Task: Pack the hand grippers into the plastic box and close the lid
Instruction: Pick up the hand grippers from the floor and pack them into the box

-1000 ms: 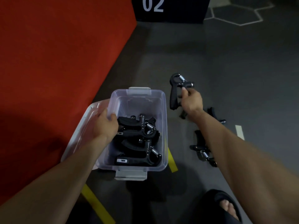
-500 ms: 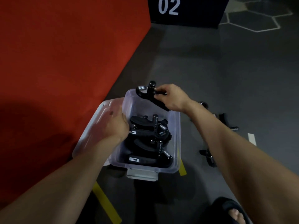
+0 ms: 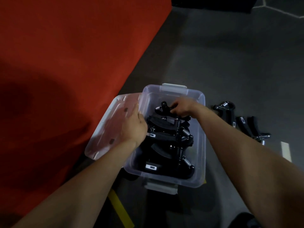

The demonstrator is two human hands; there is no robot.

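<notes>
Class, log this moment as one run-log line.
right hand: lowering gripper into box | left hand: on box wall | lid: off
</notes>
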